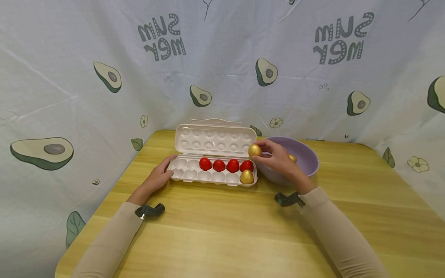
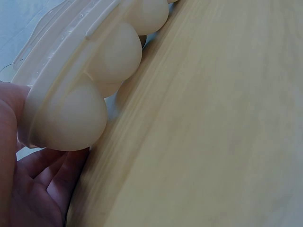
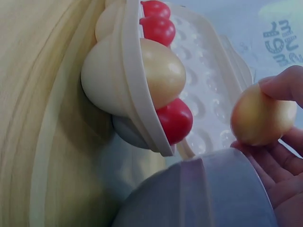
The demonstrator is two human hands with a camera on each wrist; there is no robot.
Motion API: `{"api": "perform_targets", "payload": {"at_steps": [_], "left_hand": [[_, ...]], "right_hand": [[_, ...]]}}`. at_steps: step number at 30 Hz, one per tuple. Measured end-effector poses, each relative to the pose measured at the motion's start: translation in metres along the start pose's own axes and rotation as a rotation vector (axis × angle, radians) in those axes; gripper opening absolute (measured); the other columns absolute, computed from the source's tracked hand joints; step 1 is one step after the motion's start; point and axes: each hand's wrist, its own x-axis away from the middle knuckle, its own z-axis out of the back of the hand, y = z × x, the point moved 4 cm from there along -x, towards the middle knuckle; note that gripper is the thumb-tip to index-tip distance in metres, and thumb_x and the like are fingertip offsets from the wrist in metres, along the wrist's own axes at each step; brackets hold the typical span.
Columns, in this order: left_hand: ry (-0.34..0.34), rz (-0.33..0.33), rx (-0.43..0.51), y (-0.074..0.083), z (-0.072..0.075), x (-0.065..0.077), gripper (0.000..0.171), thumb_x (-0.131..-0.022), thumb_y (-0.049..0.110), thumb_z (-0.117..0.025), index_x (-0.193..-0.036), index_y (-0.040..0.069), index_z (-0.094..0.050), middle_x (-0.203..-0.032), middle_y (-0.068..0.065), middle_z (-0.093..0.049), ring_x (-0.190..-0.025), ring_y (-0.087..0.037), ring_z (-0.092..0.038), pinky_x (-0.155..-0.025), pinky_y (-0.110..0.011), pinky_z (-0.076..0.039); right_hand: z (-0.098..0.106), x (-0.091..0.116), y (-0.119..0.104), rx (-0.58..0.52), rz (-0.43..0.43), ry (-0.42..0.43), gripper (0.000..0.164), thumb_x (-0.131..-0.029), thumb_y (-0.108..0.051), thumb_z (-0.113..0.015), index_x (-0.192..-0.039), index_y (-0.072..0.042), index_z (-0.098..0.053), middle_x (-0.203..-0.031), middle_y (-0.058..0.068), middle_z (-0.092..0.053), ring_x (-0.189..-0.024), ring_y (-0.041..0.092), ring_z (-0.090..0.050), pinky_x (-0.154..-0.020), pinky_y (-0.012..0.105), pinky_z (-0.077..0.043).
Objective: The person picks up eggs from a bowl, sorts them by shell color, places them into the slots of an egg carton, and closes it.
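My right hand (image 1: 276, 156) pinches a golden egg (image 3: 262, 116) between thumb and fingers, over the right end of an open white egg carton (image 1: 189, 180) and beside the near-left rim of a purple bowl (image 1: 307, 152). Several red eggs (image 1: 233, 165) sit side by side in the carton's back row, toward the right. Another golden egg (image 1: 247, 177) fills the front row's rightmost cup. At the carton's left end, my left hand (image 1: 158, 178) grips it, thumb at the rim and fingers (image 2: 68, 177) low against the end cup.
Inside the bowl a further golden egg (image 1: 292, 158) shows, partly behind my right hand. The carton's lid (image 1: 215, 138) leans back toward the avocado-print curtain (image 1: 229, 50). A wooden table (image 1: 215, 227) carries everything.
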Motion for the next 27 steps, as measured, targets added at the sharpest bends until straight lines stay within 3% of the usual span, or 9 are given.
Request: {"api": "perform_targets", "payload": {"at_steps": [10,20,27], "left_hand": [[-0.002,0.008,-0.003,0.0,0.0,0.0,0.056,-0.086,0.007,-0.041,-0.14,0.018,-0.03,-0.144,-0.004,-0.027,-0.128,-0.02,-0.027,-0.105,-0.042,-0.021],[-0.004,0.013,0.009,-0.002,0.0,-0.001,0.056,-0.086,0.006,-0.04,-0.14,0.018,-0.03,-0.144,-0.004,-0.026,-0.129,-0.02,-0.027,-0.105,-0.042,-0.021],[-0.002,0.002,0.011,-0.001,0.0,-0.001,0.057,-0.085,0.005,-0.04,-0.14,0.017,-0.03,-0.144,-0.006,-0.027,-0.128,-0.022,-0.027,-0.104,-0.043,-0.021]], "right_hand": [[-0.012,-0.002,-0.009,-0.022,0.042,-0.044,0.039,-0.078,-0.009,-0.068,-0.113,0.002,-0.054,-0.108,0.017,-0.057,-0.103,0.032,-0.054,-0.091,0.049,-0.039],[-0.023,-0.01,0.019,0.083,0.027,-0.067,0.04,-0.076,-0.033,-0.07,-0.111,-0.019,-0.058,-0.103,-0.004,-0.06,-0.101,0.016,-0.055,-0.089,0.044,-0.041],[-0.034,-0.011,0.013,0.017,0.066,-0.102,0.038,-0.075,-0.023,-0.073,-0.107,-0.011,-0.058,-0.098,0.003,-0.062,-0.1,0.02,-0.058,-0.087,0.046,-0.043]]}}
